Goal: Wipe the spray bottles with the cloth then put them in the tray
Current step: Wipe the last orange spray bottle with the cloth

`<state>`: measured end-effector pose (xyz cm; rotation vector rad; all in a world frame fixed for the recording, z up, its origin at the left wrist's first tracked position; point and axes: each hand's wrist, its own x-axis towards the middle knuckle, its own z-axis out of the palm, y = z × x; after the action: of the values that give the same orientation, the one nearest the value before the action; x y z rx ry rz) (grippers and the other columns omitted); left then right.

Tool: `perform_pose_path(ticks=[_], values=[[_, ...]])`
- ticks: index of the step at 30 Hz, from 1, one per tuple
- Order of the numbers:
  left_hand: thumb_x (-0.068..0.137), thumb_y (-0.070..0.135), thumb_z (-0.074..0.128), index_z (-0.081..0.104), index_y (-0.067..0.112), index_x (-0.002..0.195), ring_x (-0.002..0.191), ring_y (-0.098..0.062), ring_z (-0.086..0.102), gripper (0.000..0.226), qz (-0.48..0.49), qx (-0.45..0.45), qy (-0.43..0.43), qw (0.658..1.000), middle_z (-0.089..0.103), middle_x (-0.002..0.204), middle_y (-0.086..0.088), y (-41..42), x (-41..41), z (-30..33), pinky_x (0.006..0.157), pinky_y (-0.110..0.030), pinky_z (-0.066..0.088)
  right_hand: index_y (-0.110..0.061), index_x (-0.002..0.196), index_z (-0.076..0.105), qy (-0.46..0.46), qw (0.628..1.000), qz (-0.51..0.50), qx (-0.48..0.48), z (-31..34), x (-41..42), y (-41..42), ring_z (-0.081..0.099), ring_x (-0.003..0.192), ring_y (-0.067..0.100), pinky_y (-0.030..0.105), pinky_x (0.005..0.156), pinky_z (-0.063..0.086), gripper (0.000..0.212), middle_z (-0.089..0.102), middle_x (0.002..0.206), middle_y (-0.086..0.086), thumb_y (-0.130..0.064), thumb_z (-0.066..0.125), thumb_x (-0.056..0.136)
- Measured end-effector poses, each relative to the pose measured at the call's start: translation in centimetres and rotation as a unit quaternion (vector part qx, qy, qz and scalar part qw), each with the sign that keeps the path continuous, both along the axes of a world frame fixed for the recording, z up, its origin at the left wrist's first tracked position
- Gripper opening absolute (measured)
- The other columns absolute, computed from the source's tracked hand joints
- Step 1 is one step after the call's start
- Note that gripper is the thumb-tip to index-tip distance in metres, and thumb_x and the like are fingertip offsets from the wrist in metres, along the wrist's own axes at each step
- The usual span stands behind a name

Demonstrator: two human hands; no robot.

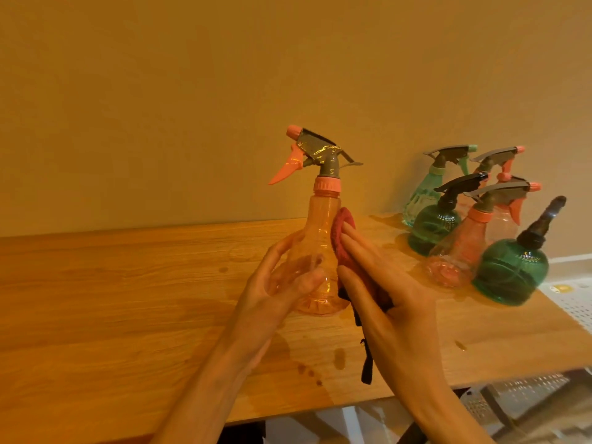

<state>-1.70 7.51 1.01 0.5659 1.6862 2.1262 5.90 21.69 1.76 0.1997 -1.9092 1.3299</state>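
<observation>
A clear orange spray bottle (pixel 320 225) with a grey head and pink trigger stands upright in the middle of the view, just above the wooden table (pixel 128 299). My left hand (pixel 282 283) grips its wide lower body, fingers curled round it. My right hand (pixel 384 290) presses a dark red cloth (pixel 440 233) flat against the bottle's right side with straight fingers. A dark strap of the cloth hangs below my palm.
Several more spray bottles stand grouped at the back right against the wall: dark green ones (pixel 511 270), an orange one (pixel 461 248) and a pale green one (pixel 426 187). A white perforated tray (pixel 573 299) shows at the right edge. Wet spots (pixel 339 360) mark the tabletop.
</observation>
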Motion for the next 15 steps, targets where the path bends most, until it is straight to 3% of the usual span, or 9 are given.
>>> perform_pose_path(ticks=[3, 8, 15], values=[[0.052, 0.06, 0.092, 0.059, 0.055, 0.13, 0.123, -0.008, 0.064, 0.085, -0.01, 0.009, -0.002, 1.0, 0.07, 0.129, 0.014, -0.2, 0.4, 0.1, 0.098, -0.033, 0.056, -0.019, 0.136, 0.06, 0.009, 1.0, -0.002, 0.011, 0.1, -0.2, -0.2, 0.05, 0.137, 0.011, 0.047, 0.104, 0.051, 0.042, 0.057, 0.144, -0.008, -0.025, 0.063, 0.095], [0.052, 0.064, 0.091, 0.052, 0.046, 0.142, 0.126, -0.012, 0.063, 0.1, -0.019, 0.005, 0.014, 1.0, 0.067, 0.135, 0.009, -0.4, 0.2, 0.1, 0.1, -0.032, 0.055, -0.006, 0.135, 0.06, 0.035, 0.995, -0.042, 0.082, 1.7, -1.8, 0.3, 0.051, 0.136, 0.009, 0.029, 0.11, 0.045, 0.041, 0.057, 0.143, 0.003, -0.005, 0.066, 0.094], [0.053, 0.066, 0.09, 0.052, 0.042, 0.145, 0.131, -0.015, 0.06, 0.103, -0.005, -0.003, 0.028, 1.0, 0.065, 0.138, 0.004, -0.4, 0.1, -0.2, 0.106, -0.039, 0.051, -0.005, 0.136, 0.06, 0.045, 0.982, -0.071, 0.169, 2.8, -2.8, 0.6, 0.043, 0.143, 0.016, 0.035, 0.115, 0.041, 0.039, 0.053, 0.147, 0.006, -0.008, 0.061, 0.098]])
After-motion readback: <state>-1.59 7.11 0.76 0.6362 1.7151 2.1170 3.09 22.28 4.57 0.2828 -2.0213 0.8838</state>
